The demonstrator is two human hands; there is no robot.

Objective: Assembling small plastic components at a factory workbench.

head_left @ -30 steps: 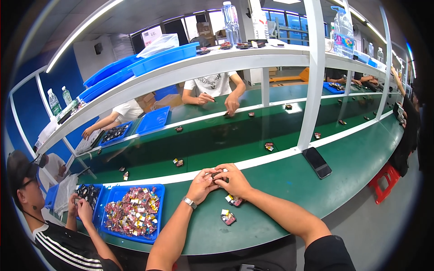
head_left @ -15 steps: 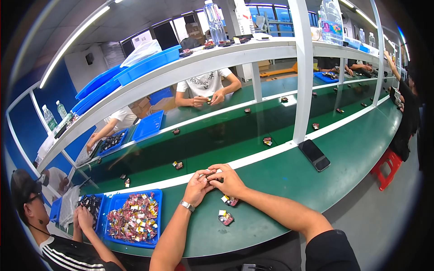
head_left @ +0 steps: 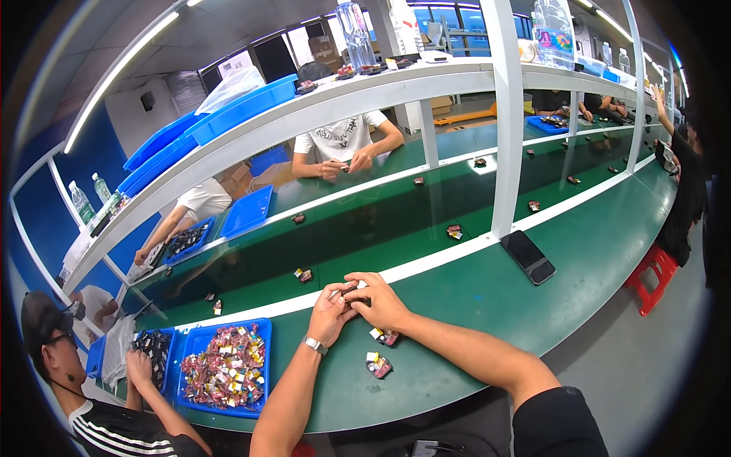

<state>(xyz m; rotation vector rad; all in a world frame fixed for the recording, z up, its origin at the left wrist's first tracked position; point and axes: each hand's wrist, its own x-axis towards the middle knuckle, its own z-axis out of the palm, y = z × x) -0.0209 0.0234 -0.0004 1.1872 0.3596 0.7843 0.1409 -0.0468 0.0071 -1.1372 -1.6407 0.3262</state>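
**One small part between the fingertips, two beside the wrist, a full tray at the near left corner**

Both hands meet over the green counter [head_left: 472,305], near its white stripe. The left hand [head_left: 331,311] and the right hand [head_left: 378,299] press their fingertips together around a small dark part [head_left: 350,290] — each grip is closed tight on it, with only a sliver of the piece showing between the thumbs, so its exact shape cannot be told. The part sits right at the fingertips, held just above the counter and not resting on it.

As a judgement of progress: two small parts [head_left: 384,336] and [head_left: 377,366] lie on the counter just beside the right forearm, toward the near edge, and look like finished or waiting pieces — which of the two cannot be told. The blue tray [head_left: 194,343] at the near left corner is heaped with red and mixed pieces, so much of the work appears left. A black phone [head_left: 527,257] lies well apart, toward the right by the white post.
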